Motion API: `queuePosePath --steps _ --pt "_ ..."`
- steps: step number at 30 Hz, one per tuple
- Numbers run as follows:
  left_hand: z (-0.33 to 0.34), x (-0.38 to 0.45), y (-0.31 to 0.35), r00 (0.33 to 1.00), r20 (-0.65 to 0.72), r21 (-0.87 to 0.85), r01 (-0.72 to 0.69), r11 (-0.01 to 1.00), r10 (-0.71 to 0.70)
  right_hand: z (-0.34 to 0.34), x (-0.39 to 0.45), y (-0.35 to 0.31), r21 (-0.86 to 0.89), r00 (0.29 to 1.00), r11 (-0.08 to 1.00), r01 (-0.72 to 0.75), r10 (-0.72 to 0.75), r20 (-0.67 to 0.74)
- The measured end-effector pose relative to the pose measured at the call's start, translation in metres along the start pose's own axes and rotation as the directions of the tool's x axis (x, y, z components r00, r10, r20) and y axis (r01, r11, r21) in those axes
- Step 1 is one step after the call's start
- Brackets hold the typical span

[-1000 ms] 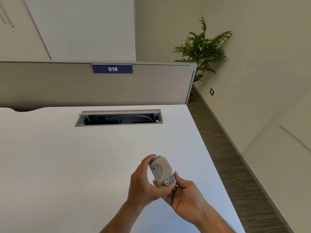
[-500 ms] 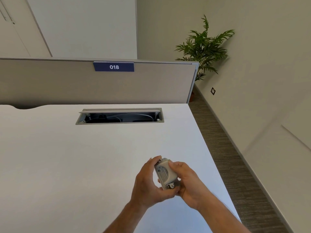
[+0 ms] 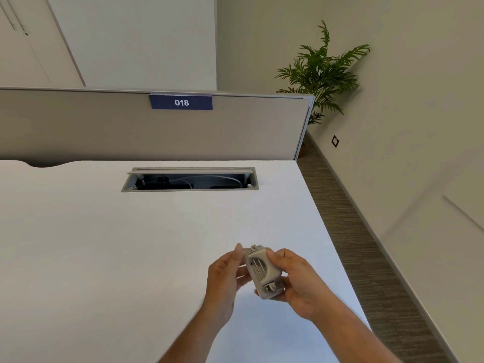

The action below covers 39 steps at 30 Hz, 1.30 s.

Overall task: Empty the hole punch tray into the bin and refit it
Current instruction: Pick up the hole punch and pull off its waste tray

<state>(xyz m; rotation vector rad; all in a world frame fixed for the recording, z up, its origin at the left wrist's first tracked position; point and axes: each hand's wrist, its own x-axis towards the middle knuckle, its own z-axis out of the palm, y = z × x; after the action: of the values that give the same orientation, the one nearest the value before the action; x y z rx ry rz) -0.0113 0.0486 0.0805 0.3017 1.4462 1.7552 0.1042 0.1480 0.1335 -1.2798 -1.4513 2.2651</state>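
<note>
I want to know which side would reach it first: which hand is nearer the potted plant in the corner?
Right. The right hand holds the hole punch on the side toward the potted plant; the left hand grips from the far side.

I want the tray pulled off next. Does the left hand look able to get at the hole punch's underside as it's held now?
Probably yes: the right hand grips the hole punch from the right, and the left hand already touches its left edge.
</note>
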Motion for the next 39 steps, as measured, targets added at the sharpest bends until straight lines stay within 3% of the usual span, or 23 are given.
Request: queuePosePath --steps 7,13,19,26,33,39 --pt "0.003 0.004 0.002 0.988 -0.117 -0.1 0.087 0.991 -0.098 0.004 -0.002 0.001 -0.009 1.0 1.0 0.005 -0.005 0.005" --pt "0.004 0.004 0.003 0.983 -0.137 -0.164 0.097 0.982 -0.12 0.007 -0.004 0.0 -0.02 1.0 1.0 0.011 -0.011 0.013" --pt "0.005 0.002 0.003 0.99 -0.085 -0.168 0.095 0.981 -0.11 0.006 -0.005 -0.002 -0.002 1.0 1.0 -0.002 0.002 -0.001" --pt "0.003 -0.004 -0.01 1.0 -0.017 -0.011 0.018 1.0 -0.018 0.004 -0.003 -0.012 0.024 0.998 0.999 0.022 -0.021 -0.059" --pt "-0.004 -0.008 -0.017 0.979 0.201 -0.091 -0.004 0.996 0.022 0.002 0.0 -0.015 0.007 0.995 0.999 0.047 -0.047 -0.093" --pt "-0.006 -0.006 -0.015 0.975 0.217 -0.039 -0.034 0.999 0.042 0.003 0.0 -0.015 -0.002 0.993 0.998 0.059 -0.059 -0.098"
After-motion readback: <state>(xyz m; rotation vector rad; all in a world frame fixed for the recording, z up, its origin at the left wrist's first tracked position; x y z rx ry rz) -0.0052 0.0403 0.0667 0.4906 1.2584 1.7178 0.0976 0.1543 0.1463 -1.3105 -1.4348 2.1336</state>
